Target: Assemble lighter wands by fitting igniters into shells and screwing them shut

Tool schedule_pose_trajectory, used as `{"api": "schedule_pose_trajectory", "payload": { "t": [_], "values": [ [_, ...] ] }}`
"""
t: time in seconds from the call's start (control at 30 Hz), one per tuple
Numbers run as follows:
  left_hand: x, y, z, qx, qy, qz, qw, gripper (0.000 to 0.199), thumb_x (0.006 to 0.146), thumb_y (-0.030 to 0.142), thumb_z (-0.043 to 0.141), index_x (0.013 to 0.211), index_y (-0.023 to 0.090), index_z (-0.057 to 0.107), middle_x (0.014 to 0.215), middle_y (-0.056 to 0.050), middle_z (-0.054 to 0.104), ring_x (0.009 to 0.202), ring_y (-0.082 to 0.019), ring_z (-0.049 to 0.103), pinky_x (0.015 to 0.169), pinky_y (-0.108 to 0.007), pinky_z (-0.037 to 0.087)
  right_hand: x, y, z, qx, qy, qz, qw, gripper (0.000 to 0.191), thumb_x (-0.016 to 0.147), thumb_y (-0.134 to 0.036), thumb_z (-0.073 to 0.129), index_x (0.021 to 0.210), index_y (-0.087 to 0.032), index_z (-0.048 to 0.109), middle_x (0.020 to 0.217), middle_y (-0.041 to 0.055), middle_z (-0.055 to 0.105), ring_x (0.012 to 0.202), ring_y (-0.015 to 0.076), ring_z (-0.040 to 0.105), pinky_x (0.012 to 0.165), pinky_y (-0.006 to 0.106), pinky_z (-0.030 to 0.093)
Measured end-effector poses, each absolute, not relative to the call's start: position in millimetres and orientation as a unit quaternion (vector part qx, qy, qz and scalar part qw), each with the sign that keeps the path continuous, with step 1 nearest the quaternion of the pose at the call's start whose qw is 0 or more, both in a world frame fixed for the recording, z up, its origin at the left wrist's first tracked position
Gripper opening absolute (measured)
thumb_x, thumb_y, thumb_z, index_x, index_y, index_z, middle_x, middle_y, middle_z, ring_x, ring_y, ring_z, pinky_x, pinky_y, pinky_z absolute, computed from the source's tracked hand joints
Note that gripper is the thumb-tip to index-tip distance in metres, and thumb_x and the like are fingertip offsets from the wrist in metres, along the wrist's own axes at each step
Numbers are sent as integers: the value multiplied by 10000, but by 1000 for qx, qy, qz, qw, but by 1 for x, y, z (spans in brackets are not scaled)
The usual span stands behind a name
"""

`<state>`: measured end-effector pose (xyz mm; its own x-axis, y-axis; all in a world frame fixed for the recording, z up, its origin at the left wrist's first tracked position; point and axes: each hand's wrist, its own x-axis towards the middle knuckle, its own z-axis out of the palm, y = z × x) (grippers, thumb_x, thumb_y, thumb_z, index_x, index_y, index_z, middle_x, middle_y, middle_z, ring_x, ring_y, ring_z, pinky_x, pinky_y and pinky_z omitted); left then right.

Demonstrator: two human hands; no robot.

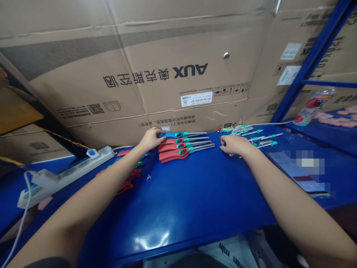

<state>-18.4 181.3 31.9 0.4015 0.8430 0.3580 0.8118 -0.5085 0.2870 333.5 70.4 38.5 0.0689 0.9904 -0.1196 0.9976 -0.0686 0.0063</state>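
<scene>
My left hand [152,140] is closed around the handle end of a blue long-nosed lighter [171,135] at the back of a row. In front of it lie several red long-nosed lighters [175,154], with teal collars and metal tubes pointing right. My right hand [233,144] hovers low over the table, right of the tube tips, its fingers pinched together; what they hold, if anything, I cannot make out. Close behind it lies a group of loose metal lighter tubes [260,137] with teal parts. Red and green handle pieces [136,173] lie partly behind my left forearm.
The blue table [178,208] backs onto a large cardboard box [156,56]. A white power strip [69,175] with plugs and cables is on the left. Tiny pale pins [148,177] lie near the handle pieces. A phone-like flat object [295,171] and a bottle [314,106] are at right.
</scene>
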Motion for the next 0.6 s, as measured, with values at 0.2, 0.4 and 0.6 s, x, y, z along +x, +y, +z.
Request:
{"api": "schedule_pose_trajectory", "payload": {
  "t": [0.2, 0.4, 0.6],
  "values": [
    [-30, 173, 42, 818, 518, 249, -7, 366, 880, 336, 576, 1131, 133, 748, 1156, -115, 706, 1058, -246, 657, 995, -330, 501, 334, 71, 37, 720, 694, 11, -9, 238, 925, -336, 523, 1018, -182, 680, 1214, 144, 663, 1108, 307, 639, 723, 340, 428],
    [-63, 167, 56, 792, 579, 193, -27, 366, 845, 332, 565, 1108, 167, 761, 1159, -98, 742, 1103, -269, 670, 993, -318, 506, 327, 69, 40, 700, 708, 45, -78, 250, 951, -356, 490, 980, -205, 687, 1160, 103, 696, 1067, 278, 649, 705, 325, 428],
    [-94, 160, 60, 762, 647, 34, 20, 228, 764, 408, 696, 816, 203, 782, 823, -49, 782, 817, -241, 727, 713, -263, 527, 318, 67, 40, 679, 718, 67, -136, 273, 961, -366, 475, 913, -212, 695, 1082, 72, 728, 1008, 264, 665, 664, 312, 396]
  ]
}}
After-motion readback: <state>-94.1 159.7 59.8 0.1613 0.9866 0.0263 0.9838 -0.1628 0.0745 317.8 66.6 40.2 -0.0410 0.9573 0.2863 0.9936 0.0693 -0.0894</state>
